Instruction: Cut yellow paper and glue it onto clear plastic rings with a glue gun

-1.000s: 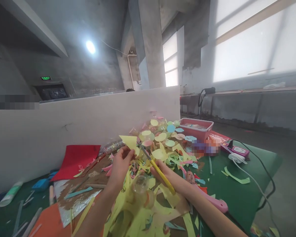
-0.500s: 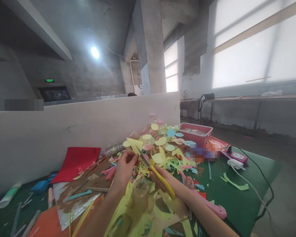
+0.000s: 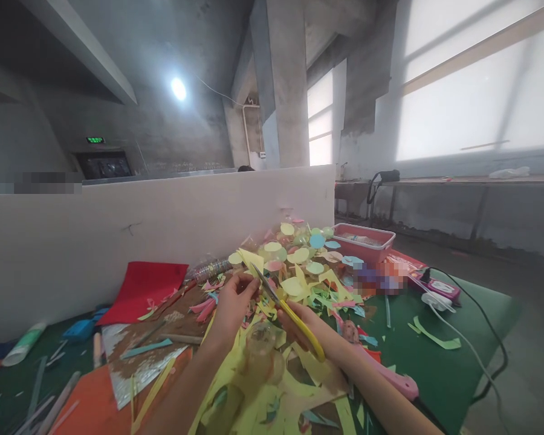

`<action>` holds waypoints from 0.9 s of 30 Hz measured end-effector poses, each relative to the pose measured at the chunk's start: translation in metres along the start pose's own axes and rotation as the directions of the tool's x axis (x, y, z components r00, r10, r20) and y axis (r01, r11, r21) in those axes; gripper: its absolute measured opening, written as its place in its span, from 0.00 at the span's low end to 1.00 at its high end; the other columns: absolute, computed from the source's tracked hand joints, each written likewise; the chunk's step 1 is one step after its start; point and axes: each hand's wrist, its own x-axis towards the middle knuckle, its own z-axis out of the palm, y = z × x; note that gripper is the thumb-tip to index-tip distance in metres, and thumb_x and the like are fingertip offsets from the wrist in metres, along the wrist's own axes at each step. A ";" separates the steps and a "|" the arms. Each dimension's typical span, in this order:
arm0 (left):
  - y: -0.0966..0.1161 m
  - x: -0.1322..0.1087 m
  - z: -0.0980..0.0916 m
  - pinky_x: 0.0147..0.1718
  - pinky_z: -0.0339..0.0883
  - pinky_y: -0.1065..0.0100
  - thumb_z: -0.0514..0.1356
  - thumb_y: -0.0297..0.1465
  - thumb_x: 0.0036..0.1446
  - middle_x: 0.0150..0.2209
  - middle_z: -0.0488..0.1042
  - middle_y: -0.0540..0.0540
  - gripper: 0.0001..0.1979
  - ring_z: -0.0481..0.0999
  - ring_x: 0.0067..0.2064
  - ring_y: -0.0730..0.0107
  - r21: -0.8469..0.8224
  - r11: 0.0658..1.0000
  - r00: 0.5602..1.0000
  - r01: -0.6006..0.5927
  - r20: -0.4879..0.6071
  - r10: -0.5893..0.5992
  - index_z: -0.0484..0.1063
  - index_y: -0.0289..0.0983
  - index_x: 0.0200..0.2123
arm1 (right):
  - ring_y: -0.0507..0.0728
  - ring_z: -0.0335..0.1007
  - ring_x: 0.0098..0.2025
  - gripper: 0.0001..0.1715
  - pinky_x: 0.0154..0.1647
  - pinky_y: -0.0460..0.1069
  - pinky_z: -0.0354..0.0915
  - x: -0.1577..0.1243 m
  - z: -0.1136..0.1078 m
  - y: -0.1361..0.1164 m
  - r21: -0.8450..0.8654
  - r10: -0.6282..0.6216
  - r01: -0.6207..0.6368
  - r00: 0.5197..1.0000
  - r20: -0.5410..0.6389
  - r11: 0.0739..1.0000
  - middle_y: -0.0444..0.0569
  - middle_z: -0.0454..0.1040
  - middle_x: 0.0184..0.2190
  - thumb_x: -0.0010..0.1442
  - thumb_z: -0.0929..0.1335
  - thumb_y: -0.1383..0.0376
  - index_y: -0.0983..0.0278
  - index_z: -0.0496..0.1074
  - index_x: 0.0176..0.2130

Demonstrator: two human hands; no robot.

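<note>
My right hand (image 3: 299,323) grips a pair of scissors (image 3: 301,324) with yellow handles, its blades pointing up and to the left. Between the fingers of my left hand (image 3: 236,299) is a piece of yellow paper (image 3: 249,260), and the blade tips lie against it. Beneath both hands spreads a heap of cut yellow paper (image 3: 226,386). A clear plastic bottle (image 3: 260,341) stands among the scraps, below and between my wrists. Beyond the hands, round paper discs (image 3: 298,255) in yellow, green, pink and blue cover a pile.
A pink basket (image 3: 385,243) sits at the back right. Nearer are a pink glue gun (image 3: 396,382) and a purple power strip (image 3: 444,290) with cables. A red sheet (image 3: 140,290) and an orange sheet (image 3: 95,399) lie left. A white panel (image 3: 185,211) borders the back.
The view has shifted slightly, so the scene sits a little further right. Both hands keep their hold on the paper and scissors; the yellow piece is tilted a little differently.
</note>
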 end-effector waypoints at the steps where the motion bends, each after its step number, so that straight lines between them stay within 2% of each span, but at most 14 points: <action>1: -0.001 0.001 0.000 0.28 0.64 0.70 0.71 0.44 0.37 0.22 0.70 0.54 0.20 0.69 0.24 0.73 0.000 1.000 1.000 0.005 0.003 -0.005 0.69 0.37 0.26 | 0.46 0.47 0.17 0.30 0.16 0.43 0.45 -0.001 0.000 -0.001 -0.005 0.004 -0.004 1.000 0.007 1.000 0.35 0.55 0.19 0.54 0.67 0.39 0.62 0.62 0.33; 7: 0.004 -0.001 -0.003 0.25 0.61 0.72 0.70 0.43 0.39 0.20 0.69 0.54 0.18 0.68 0.23 0.74 0.015 0.999 0.995 0.041 0.094 -0.042 0.69 0.37 0.25 | 0.47 0.49 0.21 0.28 0.19 0.44 0.50 -0.005 -0.001 -0.002 -0.037 -0.066 0.069 0.993 0.099 0.997 0.37 0.56 0.24 0.56 0.66 0.41 0.60 0.58 0.36; 12: 0.008 -0.004 -0.003 0.22 0.58 0.72 0.70 0.42 0.39 0.19 0.68 0.54 0.17 0.66 0.21 0.74 0.036 0.998 0.985 0.058 0.158 -0.063 0.69 0.37 0.23 | 0.47 0.46 0.20 0.30 0.19 0.44 0.48 -0.005 0.002 -0.002 -0.018 -0.053 0.054 0.998 0.047 0.998 0.36 0.53 0.22 0.57 0.64 0.39 0.62 0.62 0.40; 18: 0.014 -0.005 -0.005 0.22 0.58 0.71 0.68 0.44 0.42 0.20 0.68 0.53 0.17 0.65 0.22 0.74 0.062 0.995 0.976 0.075 0.200 -0.086 0.69 0.36 0.24 | 0.47 0.45 0.19 0.35 0.18 0.45 0.45 -0.004 0.006 -0.010 -0.030 -0.002 0.002 1.000 -0.005 1.000 0.35 0.52 0.20 0.51 0.64 0.34 0.61 0.60 0.35; 22: 0.018 -0.007 -0.006 0.21 0.57 0.71 0.68 0.44 0.42 0.18 0.68 0.53 0.17 0.65 0.20 0.74 0.102 0.989 0.962 0.105 0.243 -0.127 0.69 0.37 0.23 | 0.48 0.47 0.21 0.32 0.20 0.45 0.47 -0.009 0.007 -0.016 -0.005 -0.072 0.072 0.997 0.034 0.997 0.37 0.55 0.23 0.52 0.65 0.36 0.59 0.58 0.35; 27: 0.022 -0.010 -0.004 0.20 0.56 0.72 0.67 0.43 0.43 0.18 0.68 0.53 0.17 0.65 0.19 0.74 0.130 0.987 0.961 0.095 0.246 -0.125 0.68 0.37 0.23 | 0.48 0.47 0.23 0.32 0.21 0.45 0.47 -0.008 0.008 -0.014 0.006 -0.106 0.106 0.994 0.015 0.994 0.37 0.55 0.23 0.51 0.66 0.36 0.60 0.57 0.32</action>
